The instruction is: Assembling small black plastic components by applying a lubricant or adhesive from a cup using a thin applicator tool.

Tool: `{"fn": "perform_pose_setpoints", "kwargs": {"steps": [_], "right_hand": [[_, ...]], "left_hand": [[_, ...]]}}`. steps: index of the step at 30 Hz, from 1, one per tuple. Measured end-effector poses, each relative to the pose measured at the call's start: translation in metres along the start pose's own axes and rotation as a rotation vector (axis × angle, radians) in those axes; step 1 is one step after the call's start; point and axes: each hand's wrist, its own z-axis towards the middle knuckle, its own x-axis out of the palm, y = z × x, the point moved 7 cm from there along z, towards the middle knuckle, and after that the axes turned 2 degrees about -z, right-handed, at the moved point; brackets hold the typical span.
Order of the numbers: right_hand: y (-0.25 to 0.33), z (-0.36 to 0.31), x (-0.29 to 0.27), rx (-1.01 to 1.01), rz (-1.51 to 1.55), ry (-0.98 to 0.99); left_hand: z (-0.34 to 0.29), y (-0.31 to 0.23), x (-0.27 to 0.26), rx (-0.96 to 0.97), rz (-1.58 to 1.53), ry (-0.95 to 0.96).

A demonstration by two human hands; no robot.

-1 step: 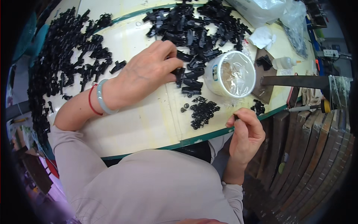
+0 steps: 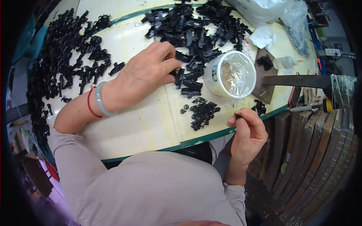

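Observation:
My left hand (image 2: 149, 71) reaches over the table, its thumb and fingers closed on a black plastic part (image 2: 179, 78) at the near end of a row of similar parts (image 2: 192, 83). Its fingertips are partly hidden behind the hand. At the table's near right edge, my right hand (image 2: 247, 132) is raised in a pinch, with a small black piece (image 2: 237, 116) between thumb and forefinger. Only a bit of that piece shows. Between the two hands lies a little heap of small black ring-like pieces (image 2: 203, 113).
Piles of black plastic parts cover the table's left side (image 2: 56, 64) and far middle (image 2: 192, 26). A white tub (image 2: 211, 77) lined with clear plastic stands right of centre. Beside it are a dark metal bar (image 2: 298, 80), a small bottle (image 2: 284, 62) and a plastic bag (image 2: 264, 11).

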Motion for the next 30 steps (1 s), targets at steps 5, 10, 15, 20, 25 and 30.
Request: {"fn": "perform_pose_setpoints", "kwargs": {"steps": [5, 10, 15, 20, 25, 30], "right_hand": [[0.006, 0.011, 0.001, -0.104, -0.128, -0.02], [0.003, 0.015, -0.002, -0.109, -0.105, -0.03], [0.012, 0.02, -0.003, -0.163, -0.258, -0.061], [0.036, 0.046, 0.006, -0.396, -0.56, -0.087], [0.049, 0.064, 0.047, -0.797, -1.149, 0.184], [0.046, 0.065, 0.056, -0.834, -1.255, 0.268]], "left_hand": [[-0.005, 0.002, -0.006, -0.072, 0.008, 0.01], [-0.006, -0.004, -0.013, -0.031, -0.03, 0.009], [-0.006, -0.005, -0.019, -0.118, -0.283, 0.05], [-0.008, -0.001, -0.002, -0.101, -0.564, 0.094], [-0.007, -0.006, -0.001, -0.179, -0.616, 0.228], [-0.011, 0.003, 0.009, -0.486, -1.075, 0.247]]}}
